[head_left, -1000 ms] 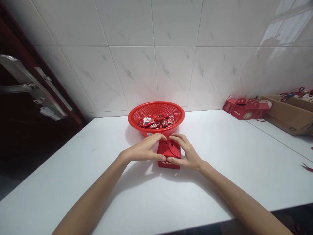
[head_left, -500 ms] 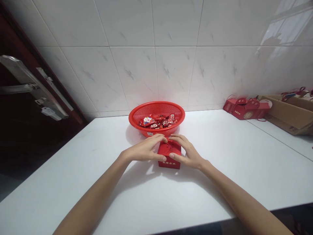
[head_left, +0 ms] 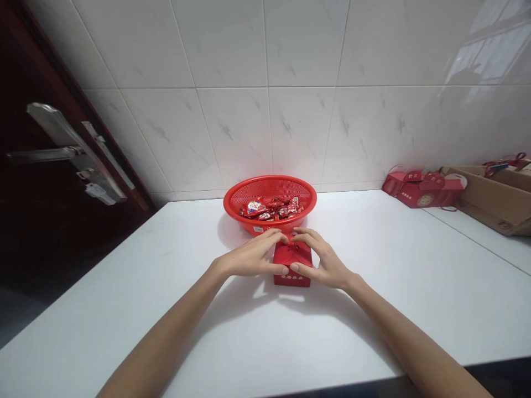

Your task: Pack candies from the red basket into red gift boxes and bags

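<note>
A small red gift box (head_left: pixel 293 257) stands upright on the white table, gold characters on its front face. My left hand (head_left: pixel 257 253) curves round its left side, thumb on the front top edge and fingertips near the back edge. On the other side my right hand (head_left: pixel 326 260) holds the box in the same way, its thumb close to the left one. The box's lid flaps lie nearly flat between my hands. Right behind the box sits a red plastic basket (head_left: pixel 238 216) with several red-wrapped candies (head_left: pixel 271 209) in it.
At the right by the wall are red gift boxes with handles (head_left: pixel 423 190), beside an open cardboard box (head_left: pixel 493 202). The white table (head_left: pixel 166 276) meets a tiled wall (head_left: pixel 232 127). A dark door with a metal handle (head_left: pixel 45 155) is at the left.
The lid flaps of the gift box look flatter and closer together at the middle. Both hands stay around the box. The whole view has shifted slightly, with everything a little further right.
</note>
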`<action>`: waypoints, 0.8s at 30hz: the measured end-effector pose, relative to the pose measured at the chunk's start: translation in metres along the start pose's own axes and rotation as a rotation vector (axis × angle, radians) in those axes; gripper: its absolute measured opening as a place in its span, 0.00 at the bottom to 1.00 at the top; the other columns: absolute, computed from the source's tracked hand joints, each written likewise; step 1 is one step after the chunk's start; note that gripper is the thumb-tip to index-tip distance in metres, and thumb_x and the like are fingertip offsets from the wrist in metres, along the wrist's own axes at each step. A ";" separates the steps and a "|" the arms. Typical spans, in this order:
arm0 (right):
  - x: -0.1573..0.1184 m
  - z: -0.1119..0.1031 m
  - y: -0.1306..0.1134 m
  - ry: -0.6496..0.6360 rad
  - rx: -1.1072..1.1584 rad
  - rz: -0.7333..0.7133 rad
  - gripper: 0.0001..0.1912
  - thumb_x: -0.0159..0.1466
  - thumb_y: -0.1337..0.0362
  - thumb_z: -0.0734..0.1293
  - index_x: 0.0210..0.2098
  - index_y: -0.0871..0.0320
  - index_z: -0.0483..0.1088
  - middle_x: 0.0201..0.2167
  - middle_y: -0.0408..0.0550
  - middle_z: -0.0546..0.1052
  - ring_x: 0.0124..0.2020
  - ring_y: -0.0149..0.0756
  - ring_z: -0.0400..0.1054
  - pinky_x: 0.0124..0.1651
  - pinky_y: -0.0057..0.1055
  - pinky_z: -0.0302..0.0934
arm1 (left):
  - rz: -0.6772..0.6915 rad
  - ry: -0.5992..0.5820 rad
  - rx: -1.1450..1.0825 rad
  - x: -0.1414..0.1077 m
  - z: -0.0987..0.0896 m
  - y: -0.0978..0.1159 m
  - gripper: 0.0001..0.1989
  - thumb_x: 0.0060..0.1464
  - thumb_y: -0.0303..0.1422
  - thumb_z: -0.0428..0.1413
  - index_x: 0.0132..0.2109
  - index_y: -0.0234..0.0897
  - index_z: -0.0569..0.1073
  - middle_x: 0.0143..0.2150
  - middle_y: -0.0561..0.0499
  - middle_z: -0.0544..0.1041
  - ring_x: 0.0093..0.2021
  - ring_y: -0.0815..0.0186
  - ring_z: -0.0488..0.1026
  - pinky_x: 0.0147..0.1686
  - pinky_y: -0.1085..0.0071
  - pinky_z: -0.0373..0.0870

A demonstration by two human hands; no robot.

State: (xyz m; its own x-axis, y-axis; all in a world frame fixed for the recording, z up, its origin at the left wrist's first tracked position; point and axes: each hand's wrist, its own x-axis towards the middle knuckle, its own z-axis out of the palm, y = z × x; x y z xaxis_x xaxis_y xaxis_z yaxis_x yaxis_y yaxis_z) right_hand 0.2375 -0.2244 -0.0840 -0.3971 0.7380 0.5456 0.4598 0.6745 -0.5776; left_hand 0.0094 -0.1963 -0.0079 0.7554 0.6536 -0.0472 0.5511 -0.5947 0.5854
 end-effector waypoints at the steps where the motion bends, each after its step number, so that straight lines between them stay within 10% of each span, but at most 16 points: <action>1: 0.000 0.000 0.000 -0.003 0.005 -0.003 0.25 0.64 0.49 0.70 0.56 0.51 0.68 0.62 0.60 0.67 0.66 0.54 0.61 0.63 0.55 0.61 | -0.002 0.001 0.000 0.000 0.000 0.000 0.22 0.56 0.50 0.60 0.51 0.41 0.70 0.52 0.46 0.72 0.50 0.54 0.70 0.45 0.62 0.68; 13: 0.001 -0.007 0.006 -0.131 0.009 0.017 0.23 0.64 0.49 0.71 0.55 0.50 0.70 0.65 0.59 0.64 0.70 0.55 0.54 0.65 0.58 0.58 | -0.055 -0.017 -0.034 -0.011 -0.004 -0.003 0.29 0.56 0.51 0.60 0.60 0.44 0.68 0.64 0.44 0.66 0.61 0.51 0.67 0.54 0.61 0.69; 24: 0.009 -0.043 0.001 -0.166 -0.016 0.091 0.20 0.62 0.50 0.72 0.49 0.52 0.74 0.52 0.55 0.73 0.54 0.49 0.68 0.56 0.51 0.66 | -0.216 0.198 -0.216 -0.084 0.029 -0.025 0.29 0.62 0.49 0.55 0.66 0.50 0.65 0.73 0.49 0.58 0.69 0.52 0.61 0.67 0.56 0.64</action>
State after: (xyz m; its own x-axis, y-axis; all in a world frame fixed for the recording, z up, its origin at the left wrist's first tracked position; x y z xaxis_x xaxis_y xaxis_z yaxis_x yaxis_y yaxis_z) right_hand 0.2684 -0.2178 -0.0538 -0.4784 0.7902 0.3830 0.5116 0.6053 -0.6098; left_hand -0.0573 -0.2497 -0.0423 0.5349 0.8438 -0.0435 0.5868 -0.3339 0.7377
